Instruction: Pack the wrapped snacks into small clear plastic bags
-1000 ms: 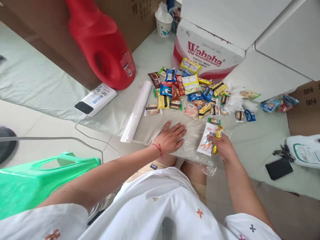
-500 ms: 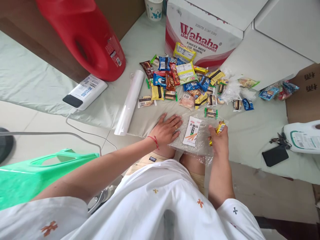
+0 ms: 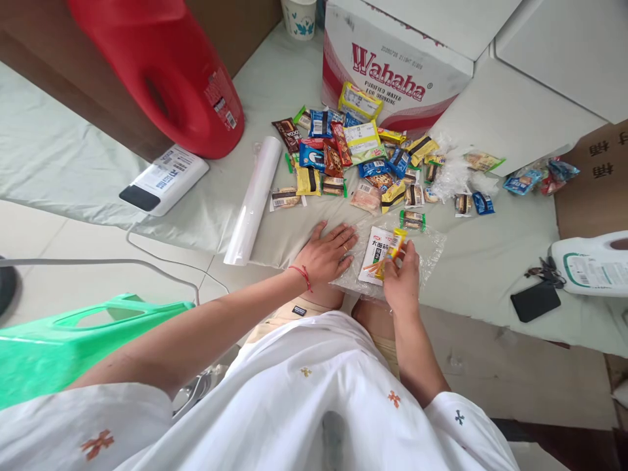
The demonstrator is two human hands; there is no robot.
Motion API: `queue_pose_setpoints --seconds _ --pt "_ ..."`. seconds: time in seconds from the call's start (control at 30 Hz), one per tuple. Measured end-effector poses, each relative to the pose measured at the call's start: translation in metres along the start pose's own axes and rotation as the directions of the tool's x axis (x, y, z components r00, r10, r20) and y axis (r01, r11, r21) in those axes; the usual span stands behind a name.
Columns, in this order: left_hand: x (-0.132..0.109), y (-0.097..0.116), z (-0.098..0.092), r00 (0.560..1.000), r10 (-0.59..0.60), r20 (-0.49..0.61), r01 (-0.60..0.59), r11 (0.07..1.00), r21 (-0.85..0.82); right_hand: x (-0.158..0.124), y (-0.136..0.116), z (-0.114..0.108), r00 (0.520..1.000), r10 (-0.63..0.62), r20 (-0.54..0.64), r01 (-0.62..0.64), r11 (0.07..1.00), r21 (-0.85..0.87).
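Observation:
A sheet of clear plastic wrap (image 3: 428,252) lies along the near edge of the covered surface. On it rests a white snack packet (image 3: 369,265) with dark printing. My right hand (image 3: 403,278) grips a narrow yellow snack packet (image 3: 396,245) between thumb and fingers, over the right part of the white packet. Flat on the cloth at the wrap's left edge, my left hand (image 3: 326,255) holds nothing, its fingers spread. A green-ended wrapped biscuit (image 3: 413,220) lies just beyond the wrap. Further back spreads a heap of wrapped snacks (image 3: 366,140).
A clear plastic roll (image 3: 255,199) lies left of the snacks. Behind them stands a Wahaha carton (image 3: 392,72). A red jug (image 3: 196,85) and a white device (image 3: 167,181) with a cable are at left. At right are a black pouch (image 3: 534,301) and a white bottle (image 3: 593,265).
My right hand has moved left with the yellow packet, from the wrap's right side to over the white packet. My left hand has stayed in place.

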State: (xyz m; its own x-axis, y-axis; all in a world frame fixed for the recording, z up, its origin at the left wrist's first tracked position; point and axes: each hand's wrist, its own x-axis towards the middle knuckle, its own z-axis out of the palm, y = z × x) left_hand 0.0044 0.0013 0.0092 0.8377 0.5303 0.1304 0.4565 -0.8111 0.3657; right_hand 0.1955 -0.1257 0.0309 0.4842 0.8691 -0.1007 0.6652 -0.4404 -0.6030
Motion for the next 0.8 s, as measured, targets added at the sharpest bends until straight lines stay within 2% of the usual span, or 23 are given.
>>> queue_pose_setpoints --seconds 0.1,0.13,0.27,0.33,0.47,0.5,0.57,0.63,0.7,0.8 --pt "0.0 0.0 0.0 1.0 -0.002 0.008 0.002 1.0 -0.001 0.0 -0.008 0.01 0.995 0.032 -0.091 -0.033 0.999 -0.013" --pt "0.0 0.0 0.0 1.0 -0.001 0.013 0.001 1.0 0.002 0.0 -0.011 0.011 0.995 0.029 -0.09 -0.034 0.998 -0.045" --pt "0.0 -0.001 0.0 1.0 0.002 0.025 -0.002 1.0 0.003 -0.005 -0.02 0.002 0.994 0.023 -0.111 -0.032 0.996 -0.084" --pt "0.0 0.0 -0.001 1.0 0.0 0.026 0.0 1.0 -0.002 -0.009 -0.022 -0.006 0.995 0.049 -0.089 -0.055 0.996 -0.064" --pt "0.0 0.0 -0.002 1.0 0.0 0.028 0.0 1.0 0.002 -0.017 -0.029 -0.017 0.987 0.15 0.059 -0.148 0.988 -0.038" --pt "0.0 0.0 -0.001 1.0 0.0 0.026 0.0 1.0 0.004 -0.017 -0.031 -0.019 0.985 0.159 0.067 -0.157 0.987 -0.042" --pt "-0.001 0.001 -0.001 1.0 0.0 0.015 0.0 1.0 0.006 -0.012 -0.031 -0.028 0.987 0.16 0.01 -0.159 0.986 -0.059" --pt "-0.001 0.001 0.0 1.0 0.004 0.003 -0.004 1.0 0.008 0.004 -0.029 -0.04 0.985 0.141 -0.095 -0.149 0.986 -0.075" --pt "-0.001 0.0 0.001 1.0 0.005 0.002 -0.005 1.0 0.014 0.033 -0.028 -0.055 0.977 0.067 -0.202 -0.089 0.991 -0.1" --pt "-0.001 0.0 0.0 1.0 -0.002 0.013 0.001 1.0 0.021 0.096 -0.035 -0.073 0.946 -0.172 -0.276 0.124 0.975 -0.182"
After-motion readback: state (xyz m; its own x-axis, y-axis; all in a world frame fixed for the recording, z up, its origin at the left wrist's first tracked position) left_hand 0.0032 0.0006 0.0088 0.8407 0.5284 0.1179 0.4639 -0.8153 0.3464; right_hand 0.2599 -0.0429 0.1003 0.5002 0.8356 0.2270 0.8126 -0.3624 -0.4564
